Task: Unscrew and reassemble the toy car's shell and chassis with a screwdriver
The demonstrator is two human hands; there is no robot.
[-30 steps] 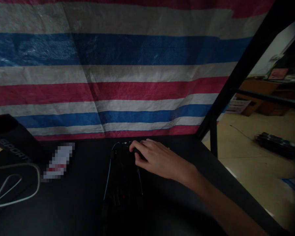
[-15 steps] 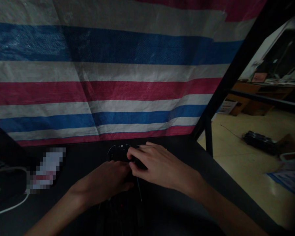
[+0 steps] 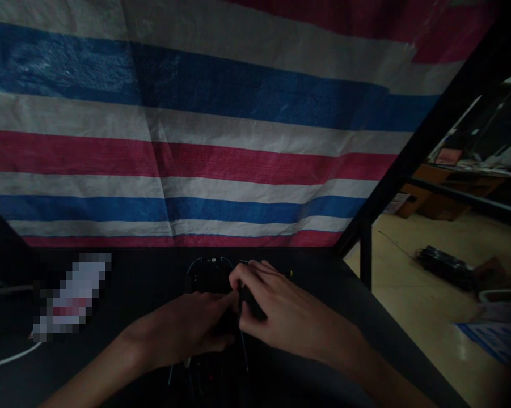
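A dark device (image 3: 210, 275) with thin wires lies on the black table (image 3: 123, 317) in dim light. My right hand (image 3: 281, 314) rests on its right side, fingers curled round a small dark part of it. My left hand (image 3: 191, 328) lies just to the left, fingers bent and pinched toward the same spot, touching my right fingertips. What the fingers grip is too dark to make out. Thin light-coloured wires (image 3: 243, 354) run from under the hands toward me.
A red, white and blue striped tarp (image 3: 195, 141) hangs behind the table. A blurred white item (image 3: 70, 297) lies at the left with a white cord (image 3: 4, 361). A black frame post (image 3: 408, 164) borders the right; beyond it is a tan floor with a black object (image 3: 444, 266).
One second ago only my right hand was on the device. My left hand has come in from below and closed beside it. The view has tilted slightly.
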